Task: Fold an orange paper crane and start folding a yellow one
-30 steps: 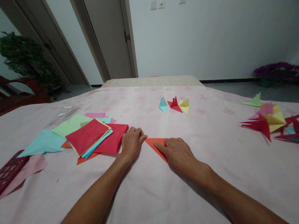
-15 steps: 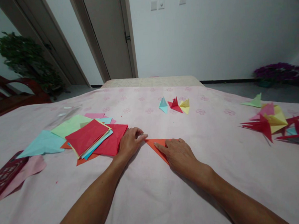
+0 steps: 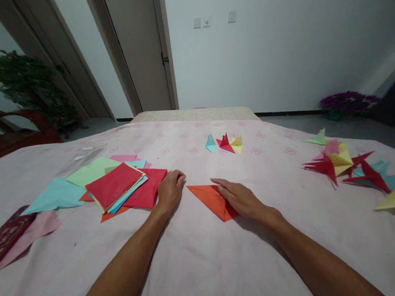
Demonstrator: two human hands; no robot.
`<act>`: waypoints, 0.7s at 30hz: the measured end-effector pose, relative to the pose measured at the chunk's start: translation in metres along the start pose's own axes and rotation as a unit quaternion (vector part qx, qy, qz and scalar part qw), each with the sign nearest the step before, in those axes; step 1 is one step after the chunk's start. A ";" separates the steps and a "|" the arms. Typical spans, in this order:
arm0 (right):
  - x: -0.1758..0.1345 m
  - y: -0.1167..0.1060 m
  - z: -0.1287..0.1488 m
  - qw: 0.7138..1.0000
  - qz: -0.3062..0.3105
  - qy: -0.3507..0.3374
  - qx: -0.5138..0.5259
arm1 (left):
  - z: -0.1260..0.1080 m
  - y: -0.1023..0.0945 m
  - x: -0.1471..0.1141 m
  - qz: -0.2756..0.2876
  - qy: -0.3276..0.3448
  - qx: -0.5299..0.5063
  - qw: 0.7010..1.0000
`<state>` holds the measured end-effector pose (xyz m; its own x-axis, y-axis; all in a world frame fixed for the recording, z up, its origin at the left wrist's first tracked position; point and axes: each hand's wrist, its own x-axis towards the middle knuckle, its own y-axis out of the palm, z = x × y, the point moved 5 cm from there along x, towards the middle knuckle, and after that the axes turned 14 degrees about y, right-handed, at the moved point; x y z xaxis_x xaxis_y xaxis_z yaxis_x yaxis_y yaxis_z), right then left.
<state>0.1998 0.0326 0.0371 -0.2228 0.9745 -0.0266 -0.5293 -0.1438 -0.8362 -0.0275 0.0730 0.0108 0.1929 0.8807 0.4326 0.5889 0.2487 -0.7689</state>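
Note:
An orange folded paper triangle [image 3: 215,202] lies on the cloth in front of me, its long straight edge at the top and a point toward the left. My right hand [image 3: 241,200] rests over its right part with fingers stretched out, hiding that end. Just left of the paper's left tip is my left hand [image 3: 171,189], its fingers curled together and holding nothing that I can see. That hand sits beside a large red paper sheet [image 3: 152,185], under a stack of coloured squares topped in red [image 3: 115,185].
Folded paper cranes in blue [image 3: 211,143], red [image 3: 225,143] and yellow [image 3: 237,144] stand at the back. More folded papers, including a red one [image 3: 324,169], crowd the right side. A dark red patterned case [image 3: 6,238] lies far left, near a light blue paper [image 3: 55,194].
My right hand has slid right and lifted its index finger off the top edge, baring more of the orange paper. My left hand has drawn back from the left tip. The view tilted up slightly.

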 end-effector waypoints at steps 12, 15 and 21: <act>0.012 -0.014 -0.033 0.994 -0.075 0.069 -0.045 | -0.067 -0.001 -0.010 0.009 0.247 -0.145 0.958; 0.012 -0.014 -0.029 0.989 -0.089 0.117 -0.024 | -0.097 0.002 -0.022 0.109 0.352 -0.116 0.922; 0.008 -0.027 -0.051 0.971 -0.114 0.197 0.071 | -0.114 0.009 -0.032 0.225 0.403 -0.005 0.887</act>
<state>0.2542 0.0527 0.0317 0.2295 0.9700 -0.0803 -0.6411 0.0886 -0.7623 0.0613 0.0008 0.0437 0.9063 0.3139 0.2830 0.3169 -0.0618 -0.9464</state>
